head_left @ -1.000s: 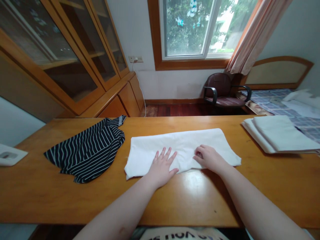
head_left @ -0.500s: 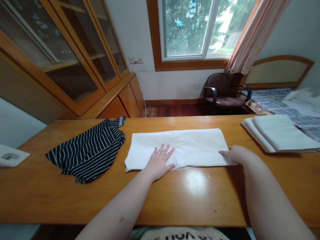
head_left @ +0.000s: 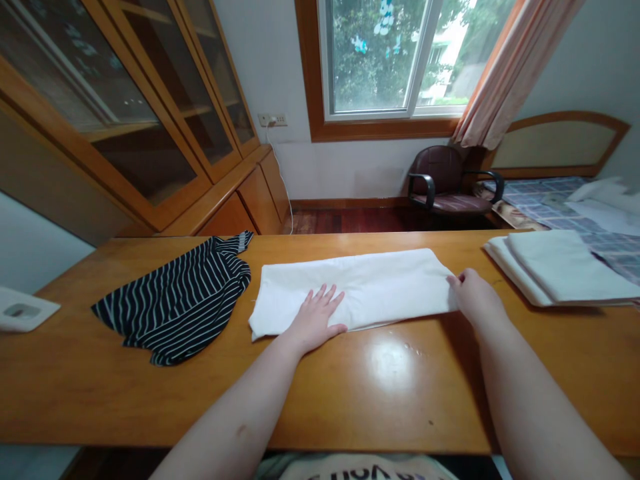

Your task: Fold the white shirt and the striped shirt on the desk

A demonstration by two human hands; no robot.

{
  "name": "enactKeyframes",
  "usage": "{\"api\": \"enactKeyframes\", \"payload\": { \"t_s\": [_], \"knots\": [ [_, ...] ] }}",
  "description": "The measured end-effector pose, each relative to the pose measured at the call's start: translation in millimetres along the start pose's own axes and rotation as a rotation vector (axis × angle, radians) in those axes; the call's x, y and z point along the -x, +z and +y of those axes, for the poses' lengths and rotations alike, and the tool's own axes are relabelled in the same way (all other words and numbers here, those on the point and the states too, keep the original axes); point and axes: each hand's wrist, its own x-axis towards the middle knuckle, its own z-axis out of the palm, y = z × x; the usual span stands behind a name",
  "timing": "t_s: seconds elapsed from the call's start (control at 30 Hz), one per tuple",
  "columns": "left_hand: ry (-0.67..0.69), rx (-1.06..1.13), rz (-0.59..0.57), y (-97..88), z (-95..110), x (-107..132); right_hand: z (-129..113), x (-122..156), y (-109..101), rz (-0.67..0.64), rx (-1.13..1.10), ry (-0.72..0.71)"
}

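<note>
Head view: left hand (head_left: pixel 315 320) splays on white cloth (head_left: pixel 387 283), right hand (head_left: pixel 474 297) pinches its end.

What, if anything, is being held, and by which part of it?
The white cloth, by its right end, pinched in the right hand. The left hand lies flat on it, fingers spread, gripping nothing.

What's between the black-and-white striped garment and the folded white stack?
The white cloth, left hand spread on it, right hand pinching its right end; tabletop shows either side. Head view.
</note>
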Motion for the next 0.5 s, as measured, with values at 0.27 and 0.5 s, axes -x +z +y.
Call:
{"api": "enactKeyframes", "payload": {
  "t_s": [0.27, 0.5],
  "knots": [
    [0.005, 0.011, 0.016, 1.0, 0.8, 0.6, 13.3, -6.9, 0.9, -0.152, 0.126, -0.017],
    [0.0, 0.019, 0.019, 1.6, 1.3, 0.0, 16.4, -8.4, -1.9, -0.297, 0.104, -0.018]
  ]
}}
